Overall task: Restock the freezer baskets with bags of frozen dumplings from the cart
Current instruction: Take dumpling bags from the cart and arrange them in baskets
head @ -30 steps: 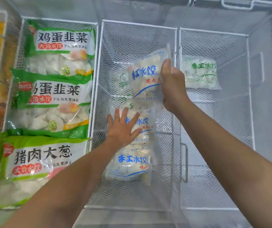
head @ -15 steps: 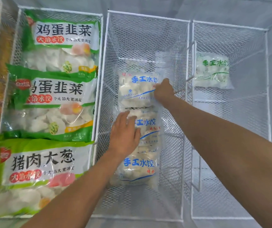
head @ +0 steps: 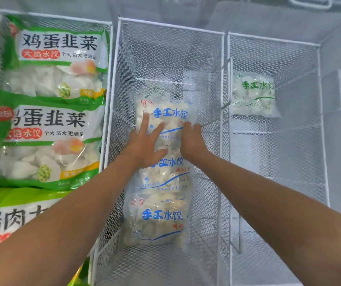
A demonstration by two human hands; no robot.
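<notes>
The top blue-print bag (head: 165, 120) lies toward the far end of the middle basket (head: 171, 27), overlapping a second blue-print bag (head: 165, 174), which overlaps a third (head: 157, 219) toward the near end. The left hand (head: 144, 145) rests flat on the top bag with fingers spread; the right hand (head: 192, 139) sits at the bag's right edge with fingers bent onto the film, though whether it pinches the film cannot be told. These bags look like loose frozen dumplings in thin clear film: probably fairly heavy for their size, lumpy, shifting inside, and likely slick with frost, so a grip on the sealed edge or both sides would serve better than a pinch in the middle. The mesh walls stand close on either side, and the divider between the middle and right basket (head: 313, 79) crowds the right wrist. One green-print bag (head: 254, 93) lies at the right basket's far end; large green bags (head: 58, 58) fill the left basket (head: 52, 16).
</notes>
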